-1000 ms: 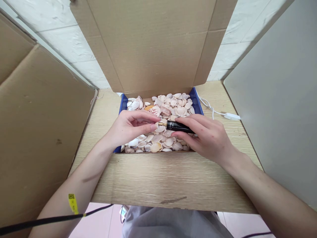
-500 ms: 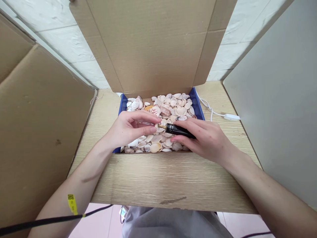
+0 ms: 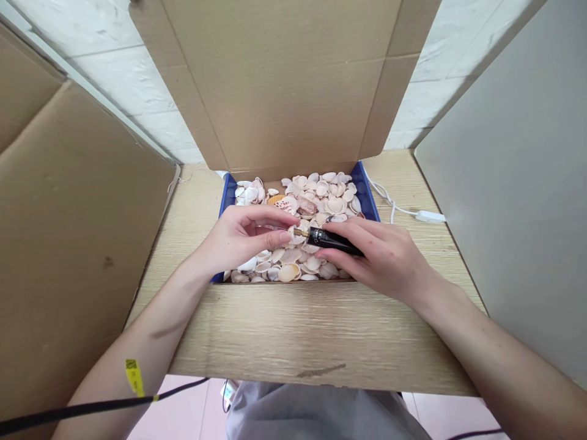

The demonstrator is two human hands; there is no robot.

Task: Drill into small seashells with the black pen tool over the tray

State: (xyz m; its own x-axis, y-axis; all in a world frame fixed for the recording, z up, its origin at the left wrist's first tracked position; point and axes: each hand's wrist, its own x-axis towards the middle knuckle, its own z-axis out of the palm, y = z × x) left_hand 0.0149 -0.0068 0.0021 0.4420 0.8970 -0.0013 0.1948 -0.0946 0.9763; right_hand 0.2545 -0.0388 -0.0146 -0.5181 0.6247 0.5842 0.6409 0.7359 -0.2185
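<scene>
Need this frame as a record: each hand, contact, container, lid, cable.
left hand: pinches what looks like a small pale shell
right hand: holds black tool
contact: brass tip at left fingertips; exact touch unclear
container: blue-sided box of loose shells, on wooden table
lid: cardboard, raised behind box
cable: white, right of box

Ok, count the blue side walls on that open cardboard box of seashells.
2: blue upright left wall and blue upright right wall, flanking the pale, rounded seashells. Both are partly hidden.
</scene>
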